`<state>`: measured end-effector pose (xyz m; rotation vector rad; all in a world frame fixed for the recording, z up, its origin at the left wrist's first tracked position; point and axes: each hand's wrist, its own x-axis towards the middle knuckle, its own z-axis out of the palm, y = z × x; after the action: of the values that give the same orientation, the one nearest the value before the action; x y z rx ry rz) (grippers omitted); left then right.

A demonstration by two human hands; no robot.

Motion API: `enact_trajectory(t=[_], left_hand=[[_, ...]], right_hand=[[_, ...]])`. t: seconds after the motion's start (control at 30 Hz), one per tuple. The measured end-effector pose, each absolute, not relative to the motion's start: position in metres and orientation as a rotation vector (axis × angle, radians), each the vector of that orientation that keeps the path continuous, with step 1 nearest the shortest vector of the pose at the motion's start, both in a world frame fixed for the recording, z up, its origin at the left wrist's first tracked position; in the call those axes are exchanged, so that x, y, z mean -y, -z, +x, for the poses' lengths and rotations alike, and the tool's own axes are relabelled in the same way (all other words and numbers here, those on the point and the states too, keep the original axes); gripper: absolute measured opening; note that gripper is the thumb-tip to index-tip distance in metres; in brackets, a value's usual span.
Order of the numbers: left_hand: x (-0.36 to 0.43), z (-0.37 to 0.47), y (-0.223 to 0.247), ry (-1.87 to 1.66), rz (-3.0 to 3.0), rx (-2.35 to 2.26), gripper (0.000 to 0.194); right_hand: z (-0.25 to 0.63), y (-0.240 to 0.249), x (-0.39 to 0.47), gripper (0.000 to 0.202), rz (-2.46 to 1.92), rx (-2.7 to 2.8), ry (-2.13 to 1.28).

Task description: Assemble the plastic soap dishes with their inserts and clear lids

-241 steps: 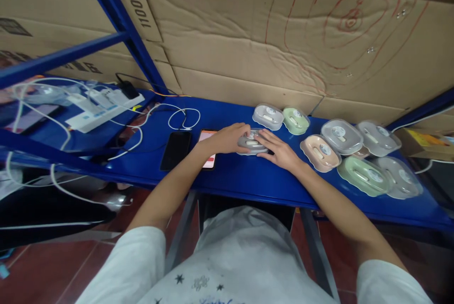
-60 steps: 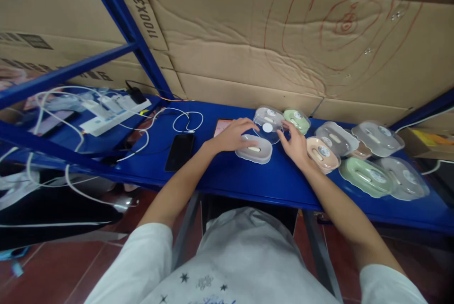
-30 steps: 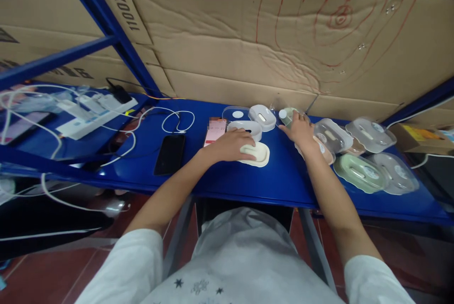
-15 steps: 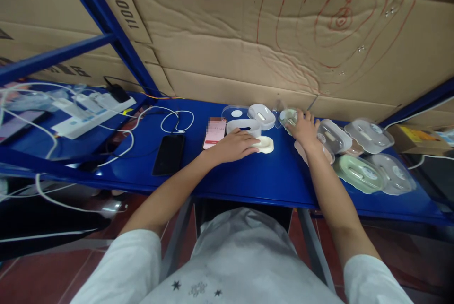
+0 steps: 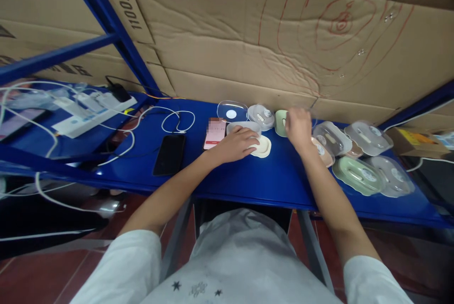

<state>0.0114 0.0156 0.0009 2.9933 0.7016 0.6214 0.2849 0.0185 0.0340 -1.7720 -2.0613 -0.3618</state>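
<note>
My left hand rests with its fingers spread over a white oval dish and touches a cream tray beside it. At the back of the table, my right hand is blurred, beside a green dish; what its fingers hold, if anything, cannot be made out. A clear lid with a white round label lies behind the white dish. Between that lid and the green dish sits a grey-white dish with a clear cover.
Several covered dishes, among them a green one, lie at the right, near a cardboard box. A lit phone and a dark phone lie left of my hands. A power strip and white cables are further left.
My right hand has moved slightly left and its fingers have drawn in. The green dish shows more fully and sits further left. The cream tray has turned under my left hand.
</note>
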Motion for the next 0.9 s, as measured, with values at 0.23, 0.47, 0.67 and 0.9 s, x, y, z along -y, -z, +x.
enact_trajectory(t=[0.23,0.47,0.67,0.9], left_hand=[[-0.027,0.003,-0.003,-0.692,2.99,-0.902,0.023],[-0.031,0.002,0.004,-0.613,2.993,-0.915,0.024],[-0.027,0.003,0.0,-0.611,3.0,-0.885,0.026],[-0.019,0.006,-0.003,-0.556,2.984,-0.722,0.045]], right_hand=[[0.241,-0.017,-0.022,0.052,-1.577,2.498,0.271],[0.252,-0.03,-0.03,0.046,-1.7,2.275,0.508],[0.255,-0.019,-0.048,0.045,-1.687,2.457,0.204],[0.265,-0.014,-0.067,0.039,-1.688,2.476,-0.059]])
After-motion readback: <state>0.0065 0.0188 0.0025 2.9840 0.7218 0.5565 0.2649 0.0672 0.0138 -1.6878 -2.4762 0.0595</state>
